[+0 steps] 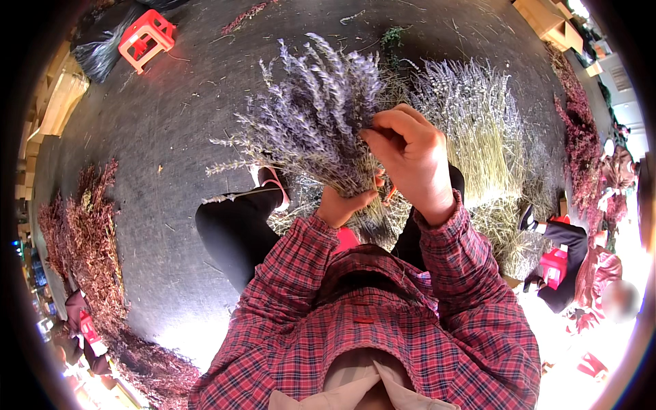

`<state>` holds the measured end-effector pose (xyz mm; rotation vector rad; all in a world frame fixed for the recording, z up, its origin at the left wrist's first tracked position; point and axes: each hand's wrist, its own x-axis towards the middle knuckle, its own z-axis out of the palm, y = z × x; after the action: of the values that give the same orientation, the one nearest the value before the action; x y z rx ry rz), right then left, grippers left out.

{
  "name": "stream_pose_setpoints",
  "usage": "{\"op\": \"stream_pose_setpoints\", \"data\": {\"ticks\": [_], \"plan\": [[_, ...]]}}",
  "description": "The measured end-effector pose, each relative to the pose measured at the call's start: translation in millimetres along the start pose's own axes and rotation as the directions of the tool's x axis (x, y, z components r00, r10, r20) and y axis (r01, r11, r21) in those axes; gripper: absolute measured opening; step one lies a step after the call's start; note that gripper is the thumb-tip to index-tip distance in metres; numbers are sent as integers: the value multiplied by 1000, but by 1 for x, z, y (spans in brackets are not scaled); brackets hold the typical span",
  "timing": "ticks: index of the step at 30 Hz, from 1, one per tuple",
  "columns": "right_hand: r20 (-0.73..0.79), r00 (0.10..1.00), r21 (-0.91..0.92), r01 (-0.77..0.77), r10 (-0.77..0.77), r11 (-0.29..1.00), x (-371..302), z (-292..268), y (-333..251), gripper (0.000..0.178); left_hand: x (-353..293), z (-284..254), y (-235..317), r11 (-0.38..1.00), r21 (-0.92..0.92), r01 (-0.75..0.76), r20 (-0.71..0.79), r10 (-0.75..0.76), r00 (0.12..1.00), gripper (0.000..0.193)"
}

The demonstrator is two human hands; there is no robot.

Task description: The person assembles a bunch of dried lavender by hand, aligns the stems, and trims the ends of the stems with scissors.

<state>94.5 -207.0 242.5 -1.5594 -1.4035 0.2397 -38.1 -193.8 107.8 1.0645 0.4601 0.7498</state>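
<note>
Left hand (pixel 339 205) half hidden under stems, grip clamped on lavender bunch (pixel 311 119) at chest height | right hand (pixel 410 160) pinching dry, feathery purple spikes | straw-coloured pile (pixel 478 130) on floor behind.

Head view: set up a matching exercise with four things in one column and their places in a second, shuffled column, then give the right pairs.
Things:
1. lavender bunch
2. red plastic stool
3. lavender pile
4. reddish dried stems

Places:
A. on the floor at the far left
B. held by the stems in the left hand, the right hand at its flower heads
C. on the floor at upper left, beside a black bag
D. on the floor right of the hands

Pairs: 1-B, 2-C, 3-D, 4-A
</note>
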Motion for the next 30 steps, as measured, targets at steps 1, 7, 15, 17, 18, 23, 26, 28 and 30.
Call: {"op": "stream_pose_setpoints", "data": {"ticks": [1, 7, 15, 17, 18, 23, 26, 28, 30], "plan": [[14, 1000, -35, 24, -23, 999, 0, 1, -1, 9, 0, 0, -2, 1000, 9, -13, 7, 13, 1000, 41], [16, 999, -84, 49, -48, 995, 0, 1, -6, 8, -1, -2, -7, 1000, 1, -13, 28, 13, 1000, 43], [31, 992, -102, 125, -122, 987, -3, 5, -2, 9, -3, -8, -15, 991, 122, -58, 15, 57, 998, 40], [17, 997, -56, 78, -77, 995, -4, 5, -1, 10, -1, -4, -10, 998, -11, -58, 33, 58, 998, 40], [13, 999, -14, 31, -31, 999, -6, 5, -1, 10, -1, -2, -8, 995, -78, -56, 43, 60, 997, 40], [-55, 994, 95, -90, 95, 991, -7, 6, -5, 14, -3, -4, -4, 992, -129, -6, 69, 15, 997, 61], [-70, 990, 66, -121, 126, 990, -8, 3, -8, 16, -3, -2, -2, 989, -145, 0, 69, 10, 998, 60], [-86, 996, 53, 15, -10, 998, -7, 4, -1, 16, -3, -5, -6, 995, -102, 22, 57, -16, 998, 60], [-101, 990, 23, 104, -101, 994, -6, 5, 1, 17, -5, -7, -6, 998, -61, 36, 35, -34, 999, 59]]}}
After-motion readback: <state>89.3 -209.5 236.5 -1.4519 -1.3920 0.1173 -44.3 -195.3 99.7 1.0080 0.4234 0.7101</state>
